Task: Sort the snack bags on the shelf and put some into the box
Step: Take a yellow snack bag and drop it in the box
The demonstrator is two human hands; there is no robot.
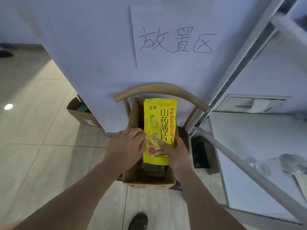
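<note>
Now two hands, left [126, 143] and right [176, 155], gripping one yellow snack bag [157, 123], over one box [131, 178]

Single view only, from a head-worn wide-angle camera. It looks forward and steeply down, along both forearms toward the floor [41, 130]. Close range: the left hand [126, 145] and right hand [174, 155] sit near frame centre, above an open cardboard box [147, 183] on a chair [159, 88]. A shoe [138, 221] shows at the bottom edge, directly under the lens. Shelf rails [240, 163] at right bend visibly toward the frame edge. No second view, so no shared area.
</note>
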